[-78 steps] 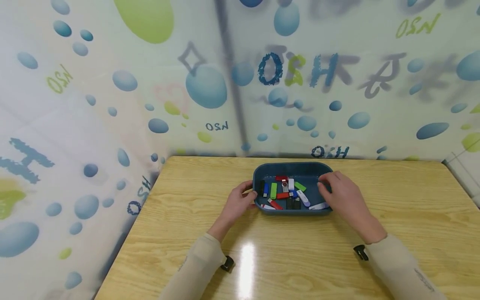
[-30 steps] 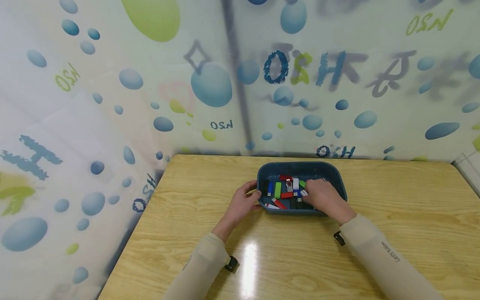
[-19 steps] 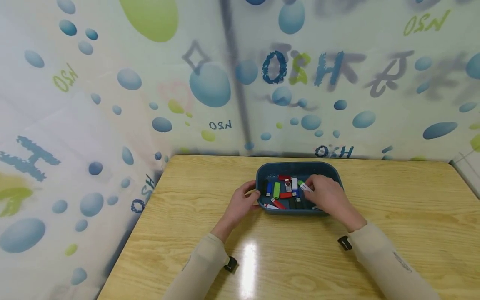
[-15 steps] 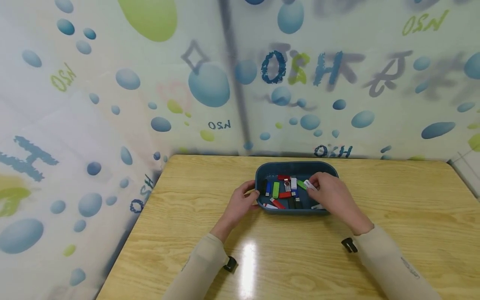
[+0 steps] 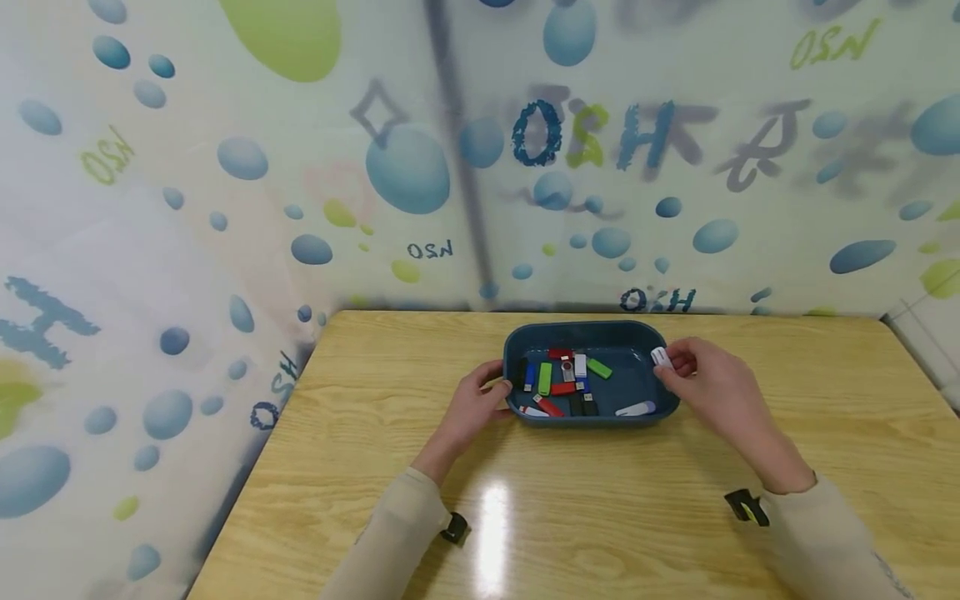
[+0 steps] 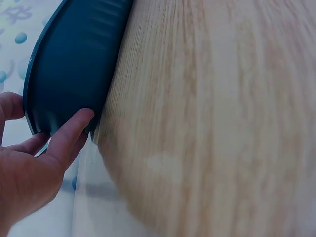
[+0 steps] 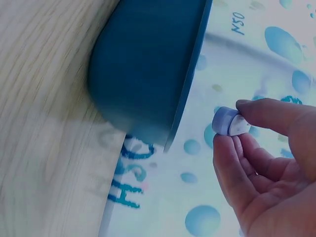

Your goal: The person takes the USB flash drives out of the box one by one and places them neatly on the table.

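Room above tray (image 5: 632, 377); sticks (image 5: 544, 378) crowd left half; left fingers (image 6: 73, 129) block left end.

tray (image 5: 592, 422): dark-blue | sticks (image 5: 661, 357): white, red, green, black, blue | tabletop (image 5: 600, 508): yellowish woodgrain | wall (image 5: 495, 75): blue, green droplets

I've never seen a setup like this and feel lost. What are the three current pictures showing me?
There is no machine, just a person's bare hands. The wide picture comes from a camera on the head, looking down; the two closer ones come from cameras on the left and right wrists. On the light brown wooden table stands a dark blue, rounded oblong tray holding small USB sticks, among them red, green, blue, black and white ones. The left hand holds the tray's left end. The right hand pinches a small white USB stick, clear of the tray.
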Available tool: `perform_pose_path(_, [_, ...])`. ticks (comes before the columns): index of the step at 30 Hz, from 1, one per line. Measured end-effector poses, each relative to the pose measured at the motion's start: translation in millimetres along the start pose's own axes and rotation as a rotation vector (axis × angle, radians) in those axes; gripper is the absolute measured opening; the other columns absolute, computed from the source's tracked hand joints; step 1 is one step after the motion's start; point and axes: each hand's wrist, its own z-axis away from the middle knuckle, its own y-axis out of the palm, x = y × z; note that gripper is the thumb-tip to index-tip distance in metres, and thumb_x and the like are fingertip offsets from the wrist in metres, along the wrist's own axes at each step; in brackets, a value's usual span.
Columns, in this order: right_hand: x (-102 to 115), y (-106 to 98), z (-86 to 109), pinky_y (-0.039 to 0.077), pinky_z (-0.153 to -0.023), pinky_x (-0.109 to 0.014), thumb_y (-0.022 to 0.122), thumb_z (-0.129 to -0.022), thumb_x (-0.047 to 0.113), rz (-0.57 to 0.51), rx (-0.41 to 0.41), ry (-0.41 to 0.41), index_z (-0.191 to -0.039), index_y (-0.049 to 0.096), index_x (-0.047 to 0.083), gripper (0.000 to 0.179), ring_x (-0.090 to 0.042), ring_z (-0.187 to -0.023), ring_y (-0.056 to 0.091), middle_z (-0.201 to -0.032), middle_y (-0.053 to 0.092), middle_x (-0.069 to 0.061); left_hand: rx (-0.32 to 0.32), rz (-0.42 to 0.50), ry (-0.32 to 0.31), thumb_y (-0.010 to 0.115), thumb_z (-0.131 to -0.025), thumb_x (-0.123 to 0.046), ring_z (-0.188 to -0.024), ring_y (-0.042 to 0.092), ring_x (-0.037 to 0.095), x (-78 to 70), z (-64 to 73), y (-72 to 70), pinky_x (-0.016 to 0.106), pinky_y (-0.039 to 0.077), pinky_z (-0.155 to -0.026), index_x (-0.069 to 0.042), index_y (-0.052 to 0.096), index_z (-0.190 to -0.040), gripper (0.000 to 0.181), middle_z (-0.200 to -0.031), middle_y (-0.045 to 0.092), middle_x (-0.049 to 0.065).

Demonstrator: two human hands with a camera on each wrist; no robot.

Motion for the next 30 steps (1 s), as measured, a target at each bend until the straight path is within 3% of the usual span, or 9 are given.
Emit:
perform_pose_path(8, [-21, -12, 10.6, 0.055, -0.075, -0.047, 0.07, -0.099, 0.024, 0.005, -0.03, 0.037, -0.123, 0.061, -0.009, 0.043, -0.034, -0.091, 0.065, -0.103, 0.069, -0.02, 0.009, 0.01, -0.001, 0.053, -0.106, -0.01, -0.132, 0.054, 0.042, 1.4, -0.8, -2.3, 0.05, 0.058, -0.091, 0.004, 0.046, -0.15, 0.047, -0.151, 0.046, 0.024])
perform_pose_path(15, [-43, -20, 17.2, 0.05, -0.067, -0.034, 0.07, -0.099, 0.028, 0.041, -0.027, 0.052, -0.12, 0.062, -0.011, 0.045, -0.033, -0.087, 0.066, -0.099, 0.069, -0.021, 0.013, 0.014, -0.009, 0.053, -0.106, -0.012, -0.132, 0.055, 0.041, 0.5, 0.2, -2.3, 0.05, 0.058, -0.092, 0.003, 0.046, -0.15, 0.047, -0.151, 0.047, 0.022])
perform_pose_path(30, [-87, -13, 23.6, 0.047, -0.06, -0.033, 0.07, -0.098, 0.025, 0.096, 0.087, 0.118, -0.114, 0.063, -0.015, 0.044, -0.026, -0.075, 0.062, -0.092, 0.069, -0.02, 0.011, 0.025, -0.007, 0.054, -0.106, -0.01, -0.13, 0.055, 0.044, 0.2, -0.2, -1.8, 0.052, 0.057, -0.093, 0.004, 0.046, -0.15, 0.047, -0.151, 0.047, 0.025])
